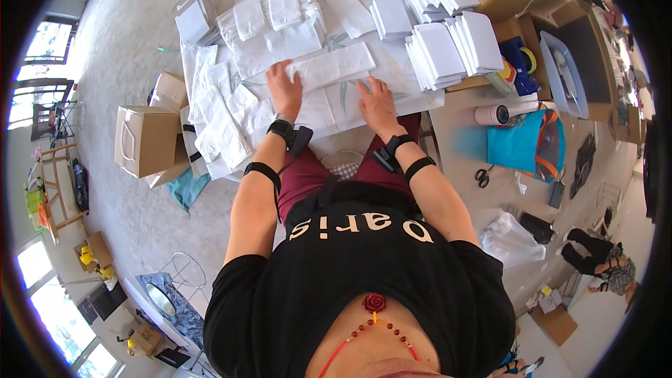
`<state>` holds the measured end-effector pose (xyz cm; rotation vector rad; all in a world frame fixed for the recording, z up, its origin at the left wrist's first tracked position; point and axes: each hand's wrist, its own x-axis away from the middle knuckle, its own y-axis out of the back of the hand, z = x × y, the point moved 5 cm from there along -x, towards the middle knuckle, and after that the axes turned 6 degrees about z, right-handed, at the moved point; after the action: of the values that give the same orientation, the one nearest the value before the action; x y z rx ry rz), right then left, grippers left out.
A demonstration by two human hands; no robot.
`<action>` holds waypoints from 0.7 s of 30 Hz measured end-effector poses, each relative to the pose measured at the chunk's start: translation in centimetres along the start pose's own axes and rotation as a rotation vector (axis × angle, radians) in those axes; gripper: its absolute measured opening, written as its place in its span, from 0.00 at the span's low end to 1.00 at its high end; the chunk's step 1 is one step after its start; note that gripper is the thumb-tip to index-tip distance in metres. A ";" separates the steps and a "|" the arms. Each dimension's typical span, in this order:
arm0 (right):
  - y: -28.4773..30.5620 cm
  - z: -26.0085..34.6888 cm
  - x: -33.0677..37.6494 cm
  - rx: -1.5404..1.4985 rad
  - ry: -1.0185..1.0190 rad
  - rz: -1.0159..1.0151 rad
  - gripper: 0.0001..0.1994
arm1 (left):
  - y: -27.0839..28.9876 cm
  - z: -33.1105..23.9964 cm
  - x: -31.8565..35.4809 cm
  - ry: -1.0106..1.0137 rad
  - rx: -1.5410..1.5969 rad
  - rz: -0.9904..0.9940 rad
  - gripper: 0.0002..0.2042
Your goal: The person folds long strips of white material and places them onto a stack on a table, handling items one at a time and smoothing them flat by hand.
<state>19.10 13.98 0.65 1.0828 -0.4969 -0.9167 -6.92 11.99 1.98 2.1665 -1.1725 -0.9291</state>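
Note:
A flat, folded white strip point(332, 66), which looks like a thin plastic bag, lies on the table point(329, 113) in front of me. My left hand point(285, 91) is at the strip's left end, its thumb and fingers apart. Just below the right end, my right hand point(379, 106) rests with fingers spread and holds nothing. Beyond my left hand is a pile of white folded bags point(273, 28). More loose white bags point(222, 115) lie to its left.
Stacks of folded white sheets point(437, 52) stand at the table's right. Brown cardboard boxes point(148, 133) sit on the floor at left. To the right are a blue bag point(514, 141), scissors point(482, 176), a roll point(491, 115) and a blue-grey tray point(563, 73). Another person point(602, 259) is far right.

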 end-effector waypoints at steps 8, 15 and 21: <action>0.2 -0.3 0.1 -0.052 0.022 0.021 0.24 | -4.5 -3.3 1.5 -0.037 -0.187 0.234 0.09; -0.2 -0.2 0.0 -0.042 0.043 0.011 0.25 | -4.2 -2.4 1.3 0.033 -0.180 0.250 0.09; -0.2 -0.1 -0.1 0.012 0.060 0.019 0.24 | -0.5 -2.7 2.9 0.056 -0.217 0.146 0.21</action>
<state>19.06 14.03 0.44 1.1117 -0.4635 -0.8628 -3.42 10.03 2.43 1.8966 -1.1305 -0.8836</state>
